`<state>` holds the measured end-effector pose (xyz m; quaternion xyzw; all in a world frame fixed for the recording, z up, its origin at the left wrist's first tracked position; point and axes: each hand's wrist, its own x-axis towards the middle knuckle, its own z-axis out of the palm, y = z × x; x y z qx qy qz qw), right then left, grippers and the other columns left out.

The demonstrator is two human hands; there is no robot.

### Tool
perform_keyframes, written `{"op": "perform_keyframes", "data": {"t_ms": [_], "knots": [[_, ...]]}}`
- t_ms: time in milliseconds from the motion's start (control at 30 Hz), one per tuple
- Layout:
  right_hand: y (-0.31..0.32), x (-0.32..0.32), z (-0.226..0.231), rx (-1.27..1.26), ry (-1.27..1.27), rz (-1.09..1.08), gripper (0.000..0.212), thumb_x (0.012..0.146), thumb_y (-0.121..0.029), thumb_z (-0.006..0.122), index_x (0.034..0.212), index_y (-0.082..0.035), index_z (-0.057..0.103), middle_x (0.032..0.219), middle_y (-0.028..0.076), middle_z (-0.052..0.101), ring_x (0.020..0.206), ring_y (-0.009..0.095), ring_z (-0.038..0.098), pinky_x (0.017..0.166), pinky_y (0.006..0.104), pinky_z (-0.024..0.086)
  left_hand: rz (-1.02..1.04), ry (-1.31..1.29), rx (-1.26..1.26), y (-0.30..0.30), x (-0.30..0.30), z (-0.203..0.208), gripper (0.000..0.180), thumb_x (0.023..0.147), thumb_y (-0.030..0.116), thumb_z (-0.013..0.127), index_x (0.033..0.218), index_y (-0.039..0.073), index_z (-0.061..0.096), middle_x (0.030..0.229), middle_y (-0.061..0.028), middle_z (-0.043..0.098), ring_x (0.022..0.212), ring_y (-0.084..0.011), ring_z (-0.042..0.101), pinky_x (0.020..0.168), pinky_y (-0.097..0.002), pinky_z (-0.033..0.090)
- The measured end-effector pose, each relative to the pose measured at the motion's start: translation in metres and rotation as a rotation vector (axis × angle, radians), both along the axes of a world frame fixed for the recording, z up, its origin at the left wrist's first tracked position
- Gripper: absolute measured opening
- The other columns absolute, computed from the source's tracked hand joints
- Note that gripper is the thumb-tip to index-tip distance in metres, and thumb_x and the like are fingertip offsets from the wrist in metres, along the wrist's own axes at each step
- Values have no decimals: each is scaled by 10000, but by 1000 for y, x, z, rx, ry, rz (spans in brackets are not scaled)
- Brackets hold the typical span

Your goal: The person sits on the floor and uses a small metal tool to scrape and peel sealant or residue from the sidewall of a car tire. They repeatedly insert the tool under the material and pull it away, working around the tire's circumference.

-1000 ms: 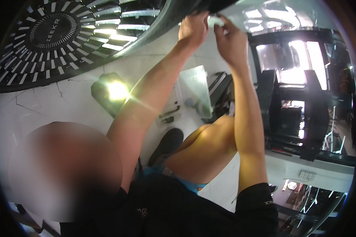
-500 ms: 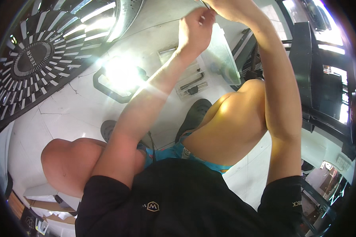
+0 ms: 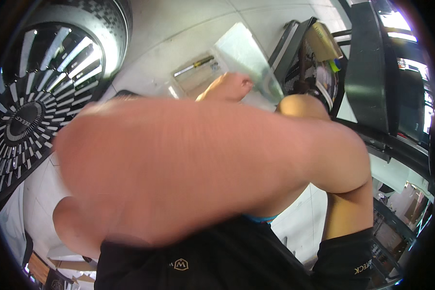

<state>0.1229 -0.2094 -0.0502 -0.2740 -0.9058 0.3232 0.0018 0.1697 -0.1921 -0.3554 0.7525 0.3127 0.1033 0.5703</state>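
My right forearm sweeps across the middle of the view from the right, large and smeared by motion. At its far left end lies my right hand, so blurred that its fingers cannot be made out. Beyond the forearm, my left hand is closed with its fingers curled in; whatever it may hold is hidden. Next to that hand is a clear plastic tray on the floor. A screwdriver with a yellow and black handle lies in it. The tray's raised clear lid stands just behind my left hand.
A car wheel with dark and silver spokes fills the left side. To the right stands a black rack holding a cardboard piece and small items. A black panel rises beside it. My knee is near the rack.
My hands have come apart from the far top of the view. The right arm has swung left and closer across my body; the left hand has dropped nearer to the tray. The lamp's glare is now covered.
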Motion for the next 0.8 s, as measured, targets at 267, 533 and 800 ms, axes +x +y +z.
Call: {"op": "perform_keyframes", "data": {"t_ms": [267,533,800], "knots": [[-40,-2,-6,-85,64,68,213,803,-196,733,888,-1,722,820,164,723,817,385,718,731,461,569,-45,-33,-61,-7,33,-23,342,966,280,600,1172,81,785,1040,-162,795,955,-378,754,844,-489,575],[-50,-4,-9,-95,80,88,199,799,-202,753,884,-23,731,823,145,731,811,369,723,720,456,570,-7,-92,134,-7,15,-4,283,960,188,598,952,-53,745,944,-329,718,884,-478,730,801,-554,561],[-53,-5,-9,-100,92,108,186,795,-208,773,879,-46,741,826,127,740,805,353,728,709,451,570,-9,-8,129,-5,13,8,311,934,218,577,977,-25,765,1012,-319,731,969,-487,722,861,-562,553]]}}
